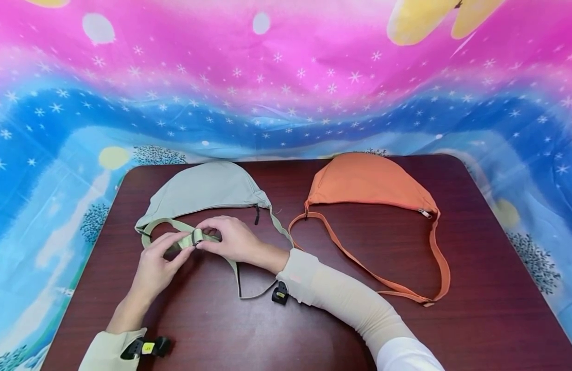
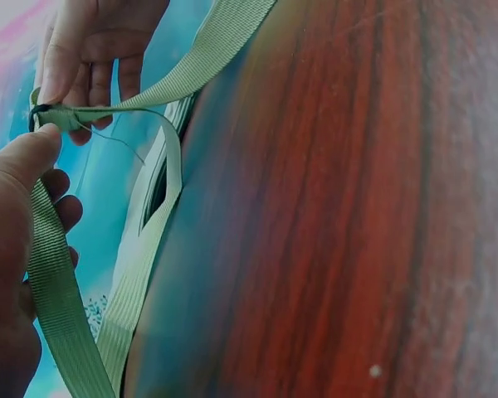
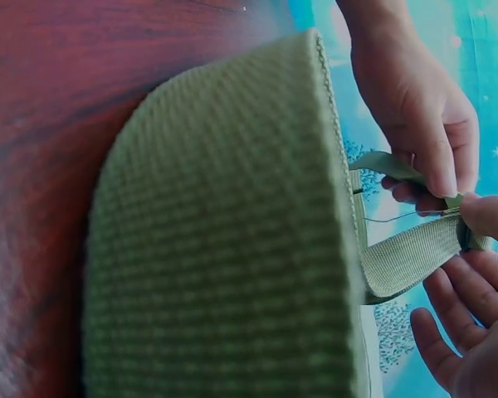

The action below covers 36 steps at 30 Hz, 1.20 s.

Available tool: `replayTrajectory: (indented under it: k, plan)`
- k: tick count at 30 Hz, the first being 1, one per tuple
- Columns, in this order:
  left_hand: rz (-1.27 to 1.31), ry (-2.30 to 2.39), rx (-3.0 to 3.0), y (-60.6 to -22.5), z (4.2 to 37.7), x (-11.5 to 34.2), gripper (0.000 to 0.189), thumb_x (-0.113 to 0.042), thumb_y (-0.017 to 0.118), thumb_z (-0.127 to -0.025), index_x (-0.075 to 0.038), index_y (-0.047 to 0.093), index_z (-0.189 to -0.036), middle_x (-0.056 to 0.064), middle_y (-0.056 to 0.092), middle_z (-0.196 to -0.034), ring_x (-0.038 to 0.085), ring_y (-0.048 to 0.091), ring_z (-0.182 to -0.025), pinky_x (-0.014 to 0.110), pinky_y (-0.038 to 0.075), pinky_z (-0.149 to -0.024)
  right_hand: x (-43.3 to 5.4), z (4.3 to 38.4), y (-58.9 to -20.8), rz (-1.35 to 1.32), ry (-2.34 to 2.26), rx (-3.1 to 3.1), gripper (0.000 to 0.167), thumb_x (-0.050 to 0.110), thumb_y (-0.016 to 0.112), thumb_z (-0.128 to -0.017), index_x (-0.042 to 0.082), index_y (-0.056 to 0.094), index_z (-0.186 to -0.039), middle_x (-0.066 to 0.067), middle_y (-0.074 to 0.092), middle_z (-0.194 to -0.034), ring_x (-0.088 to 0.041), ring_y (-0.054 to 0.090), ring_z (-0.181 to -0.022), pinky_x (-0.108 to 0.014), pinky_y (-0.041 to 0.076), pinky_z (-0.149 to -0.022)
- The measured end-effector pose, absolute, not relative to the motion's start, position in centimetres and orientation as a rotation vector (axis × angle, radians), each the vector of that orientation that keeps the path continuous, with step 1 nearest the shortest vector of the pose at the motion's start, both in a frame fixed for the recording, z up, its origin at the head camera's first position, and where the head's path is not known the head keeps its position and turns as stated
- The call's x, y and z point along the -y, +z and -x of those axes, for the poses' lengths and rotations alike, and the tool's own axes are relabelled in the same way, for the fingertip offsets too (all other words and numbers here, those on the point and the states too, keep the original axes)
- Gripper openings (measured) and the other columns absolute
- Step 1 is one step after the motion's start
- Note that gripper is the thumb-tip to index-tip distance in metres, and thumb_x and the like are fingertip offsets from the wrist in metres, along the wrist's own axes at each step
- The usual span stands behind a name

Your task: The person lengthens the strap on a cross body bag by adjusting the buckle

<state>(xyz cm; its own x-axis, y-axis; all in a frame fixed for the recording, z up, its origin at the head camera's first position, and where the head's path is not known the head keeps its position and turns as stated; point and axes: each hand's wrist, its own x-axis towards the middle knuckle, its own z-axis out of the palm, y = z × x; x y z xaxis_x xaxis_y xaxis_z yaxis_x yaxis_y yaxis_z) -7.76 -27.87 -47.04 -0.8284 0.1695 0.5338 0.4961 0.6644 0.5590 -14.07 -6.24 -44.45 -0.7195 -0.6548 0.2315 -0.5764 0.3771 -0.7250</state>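
A pale grey-green sling bag (image 1: 202, 188) lies at the back left of the table, its zip side toward me. My left hand (image 1: 153, 265) pinches its light green webbing strap (image 2: 58, 290) between thumb and fingers, beside a dark strap slider (image 1: 196, 237). From the other side my right hand (image 1: 235, 239) pinches the strap at the same slider, the two hands' fingertips nearly meeting. In the left wrist view a loose thread hangs near the slider. Part of the strap looms large and close in the right wrist view.
An orange sling bag (image 1: 369, 180) lies at the back right, its orange strap (image 1: 443, 257) looped toward me on the dark red-brown table (image 1: 267, 335). The rest of the green strap trails under my right wrist. A patterned pink and blue cloth (image 1: 286, 93) hangs behind the table.
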Motion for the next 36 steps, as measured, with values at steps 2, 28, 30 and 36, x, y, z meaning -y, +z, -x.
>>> replayTrajectory:
  k: [2,28,30,36]
  plan:
    - [0.526,-1.015,2.444,-46.89,7.86,27.69,0.046,0.011,0.084,-0.072,-0.002,0.073,-0.114,0.009,0.072,-0.102,0.014,0.062,-0.094,0.007,0.038,-0.090,6.30,14.05,-44.50,1.138,-1.246,-2.538,0.032,0.029,0.078,-0.092,0.015,0.071,-0.121,0.010,0.070,-0.105,0.000,0.062,-0.096,-0.011,0.044,-0.084]
    - [0.498,-1.033,2.382,-46.22,8.01,27.69,0.049,0.014,0.087,-0.068,-0.001,0.073,-0.112,0.012,0.072,-0.107,0.006,0.059,-0.101,0.009,0.041,-0.090,6.91,14.22,-44.74,1.098,-1.333,-2.495,0.031,0.028,0.080,-0.091,0.016,0.071,-0.118,0.009,0.072,-0.104,0.004,0.062,-0.095,-0.015,0.048,-0.084]
    - [0.509,-1.046,2.379,-46.17,8.02,27.62,0.049,0.015,0.086,-0.067,-0.001,0.074,-0.112,0.012,0.072,-0.107,0.004,0.059,-0.102,0.009,0.040,-0.089,7.02,14.16,-44.84,1.099,-1.335,-2.491,0.032,0.028,0.080,-0.090,0.016,0.071,-0.118,0.009,0.072,-0.105,0.005,0.062,-0.095,-0.015,0.048,-0.084]
    - [0.485,-1.028,2.396,-46.92,7.61,28.10,0.057,0.012,0.090,-0.064,-0.001,0.072,-0.116,0.013,0.071,-0.107,0.006,0.059,-0.101,0.007,0.037,-0.094,7.19,13.86,-44.98,1.086,-1.331,-2.485,0.032,0.026,0.081,-0.090,0.015,0.071,-0.118,0.007,0.072,-0.103,0.003,0.063,-0.094,-0.016,0.049,-0.084]
